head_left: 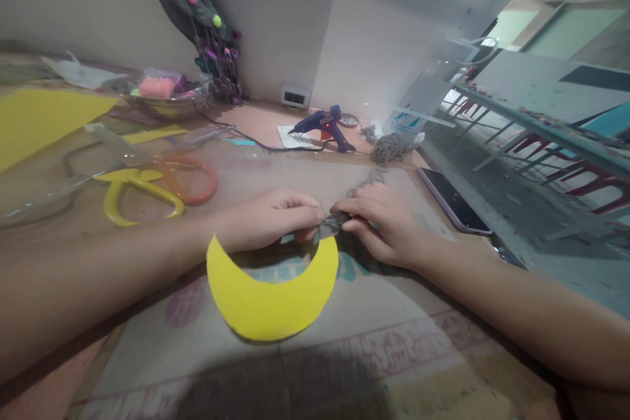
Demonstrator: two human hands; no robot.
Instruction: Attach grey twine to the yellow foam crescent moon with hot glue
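Note:
A yellow crescent moon cutout point(270, 308) lies in front of me, both tips pointing away. At its right tip, grey yarn point(329, 226) is bunched between my hands. My left hand point(283, 215) pinches the yarn by that tip, thumb against curled fingers. From the other side my right hand point(381, 223) grips the same yarn with thumb and fingertips. A loose curly strand runs out behind the right hand toward a ball of grey yarn point(391, 146). The exact spot where yarn meets the tip is partly hidden by fingers.
Cardboard point(197, 361) covers the table. Scissors with yellow and orange handles point(184, 174) lie left. A blue glue gun point(325, 125) with its red light on rests at the back. A phone point(453, 200) lies near the right edge. Yellow sheet point(44, 121) and a bowl point(167, 105) stand back left.

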